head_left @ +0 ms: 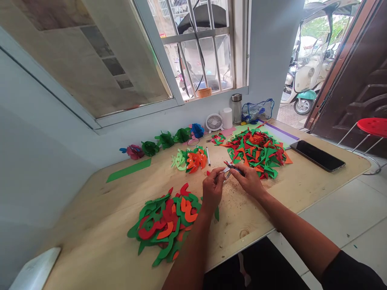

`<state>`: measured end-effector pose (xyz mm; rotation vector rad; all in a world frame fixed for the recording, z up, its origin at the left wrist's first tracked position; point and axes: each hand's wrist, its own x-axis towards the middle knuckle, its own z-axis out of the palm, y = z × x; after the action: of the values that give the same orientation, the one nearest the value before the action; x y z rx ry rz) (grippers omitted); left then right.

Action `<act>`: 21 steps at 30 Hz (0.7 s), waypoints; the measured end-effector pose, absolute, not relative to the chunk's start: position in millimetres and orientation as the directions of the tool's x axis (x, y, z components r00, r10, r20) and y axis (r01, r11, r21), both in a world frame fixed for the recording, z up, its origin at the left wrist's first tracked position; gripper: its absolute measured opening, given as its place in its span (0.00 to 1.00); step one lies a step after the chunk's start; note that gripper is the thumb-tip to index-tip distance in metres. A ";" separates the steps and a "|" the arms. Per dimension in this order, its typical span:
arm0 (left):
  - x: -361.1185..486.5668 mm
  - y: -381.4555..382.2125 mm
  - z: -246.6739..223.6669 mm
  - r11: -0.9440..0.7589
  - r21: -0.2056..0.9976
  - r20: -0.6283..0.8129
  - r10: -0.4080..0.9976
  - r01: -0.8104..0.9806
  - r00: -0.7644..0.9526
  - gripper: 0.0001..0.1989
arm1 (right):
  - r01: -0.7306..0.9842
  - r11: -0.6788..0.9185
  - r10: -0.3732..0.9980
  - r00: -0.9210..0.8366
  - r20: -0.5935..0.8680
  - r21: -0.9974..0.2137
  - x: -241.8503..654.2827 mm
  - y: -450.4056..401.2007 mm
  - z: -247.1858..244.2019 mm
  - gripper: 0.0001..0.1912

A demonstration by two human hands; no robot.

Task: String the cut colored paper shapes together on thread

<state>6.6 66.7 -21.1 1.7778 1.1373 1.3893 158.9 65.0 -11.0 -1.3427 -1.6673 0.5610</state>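
Near the middle of the wooden table [236, 225], my two hands are close together. My right hand [248, 179] is closed round a small dark-handled tool [231, 166] that looks like scissors or pliers. Between the fingers of my left hand [212, 187] is a small white piece [226, 170], its shape partly hidden. The tool's tip lies close to that piece. To the left of my left forearm lies a pile of green, red and orange cut shapes [166, 219]. Beyond my right hand is a heap of red, green and orange scraps [260, 149].
A black phone [317, 155] lies at the right. Along the wall stand paper flowers [165, 139], a small fan [214, 122], a white cylinder [227, 118] and a glass bottle [236, 108]. A white pen [208, 156] lies beside orange pieces [196, 160].
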 end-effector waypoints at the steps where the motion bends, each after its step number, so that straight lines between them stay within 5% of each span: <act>1: 6.6 66.7 -21.1 -0.451 0.855 0.445 0.891 0.257 0.084 0.13 | 0.527 0.306 0.934 -0.007 0.356 -0.793 159.0 64.9 -11.2 0.18; 21: 7.3 65.8 -20.6 -0.481 0.850 0.492 0.870 0.215 0.000 0.14 | 0.453 0.284 0.957 -0.071 0.283 -0.845 157.3 65.2 -10.9 0.16</act>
<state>7.3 65.8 -20.6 1.7243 1.1226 1.5187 157.3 65.2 -10.9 -1.3042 -1.6726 0.7191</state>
